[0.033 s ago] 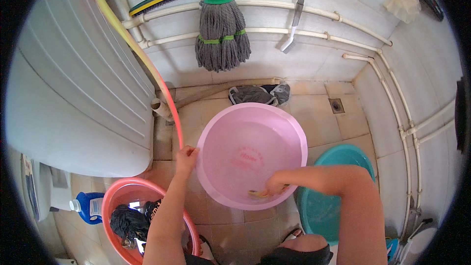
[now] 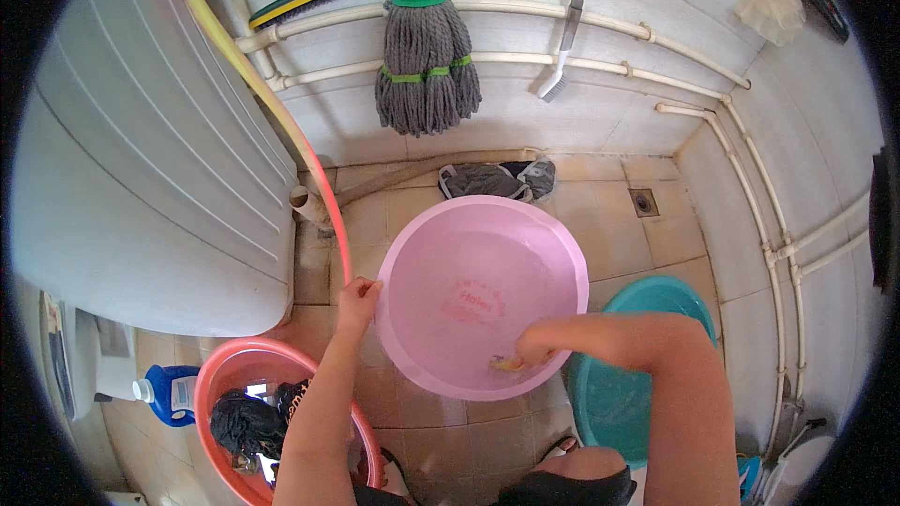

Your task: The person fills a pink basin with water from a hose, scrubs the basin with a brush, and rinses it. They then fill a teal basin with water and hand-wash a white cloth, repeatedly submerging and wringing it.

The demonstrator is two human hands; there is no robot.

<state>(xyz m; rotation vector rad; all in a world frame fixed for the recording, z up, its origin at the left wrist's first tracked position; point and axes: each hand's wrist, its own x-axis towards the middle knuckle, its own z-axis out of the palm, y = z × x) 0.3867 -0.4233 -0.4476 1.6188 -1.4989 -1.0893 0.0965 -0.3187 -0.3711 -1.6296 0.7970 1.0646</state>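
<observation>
A large pink basin (image 2: 469,253) with a shallow layer of water stands on the floor in front of me. My left hand (image 2: 357,305) is closed at its left rim, fingertips pinching the edge; the lower end of the red hose (image 2: 328,189) disappears behind this hand. Inside the basin, at the lower right wall, my right hand (image 2: 534,345) is closed on a small yellowish piece (image 2: 507,364). It could be a sponge or a cloth, but most of it is covered by the fingers.
A red tub (image 2: 217,367) with dark wet clothes sits at lower left, beside a blue bottle (image 2: 173,395). A teal basin (image 2: 647,289) is under my right forearm. A grey mop (image 2: 427,66) hangs above a grey cloth bundle (image 2: 483,182). A white appliance (image 2: 141,178) stands left.
My right hand and the yellowish piece have shifted slightly to the right along the basin's bottom. My left hand stays at the rim.
</observation>
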